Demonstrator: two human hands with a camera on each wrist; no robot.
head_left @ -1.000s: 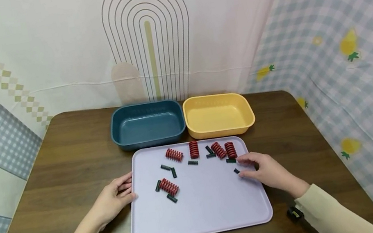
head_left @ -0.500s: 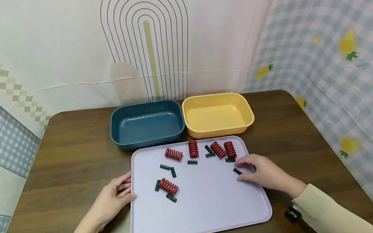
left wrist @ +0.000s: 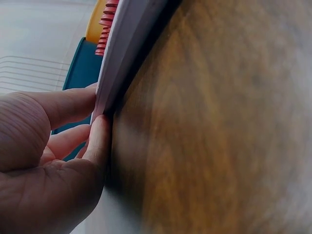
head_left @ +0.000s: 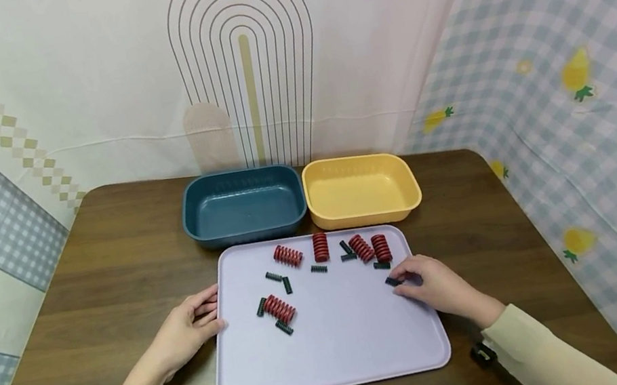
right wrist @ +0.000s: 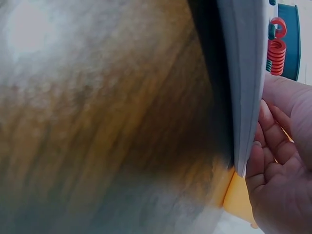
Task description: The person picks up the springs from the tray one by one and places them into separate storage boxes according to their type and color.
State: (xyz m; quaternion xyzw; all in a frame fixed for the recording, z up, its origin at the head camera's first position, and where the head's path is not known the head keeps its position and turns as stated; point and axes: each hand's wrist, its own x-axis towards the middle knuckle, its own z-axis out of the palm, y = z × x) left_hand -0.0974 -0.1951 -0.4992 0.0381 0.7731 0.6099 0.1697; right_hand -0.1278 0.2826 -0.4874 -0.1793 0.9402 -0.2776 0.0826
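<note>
My right hand (head_left: 439, 286) is over the right side of the lilac tray (head_left: 337, 352), thumb and index finger pinching a small dark green spring (head_left: 391, 281). At the tray's left edge, my left hand (head_left: 181, 335) touches the rim with thumb and fingers extended; the left wrist view shows these fingertips against the tray's side (left wrist: 109, 73). Just beyond my right fingertips lies another small green spring (head_left: 381, 265), below a thick red spring (head_left: 381, 248). More red springs (head_left: 288, 256) and small green springs (head_left: 318, 268) lie scattered across the tray's upper and left parts.
Behind the tray stand a dark blue bin (head_left: 247, 231) and a yellow bin (head_left: 367, 216), side by side. Brown wooden table (head_left: 130, 272) surrounds the tray, and patterned cloth hangs at the back and sides.
My right thumb and index finger have come in on the small green spring near the tray's right edge. My left hand stays at the tray's rim.
</note>
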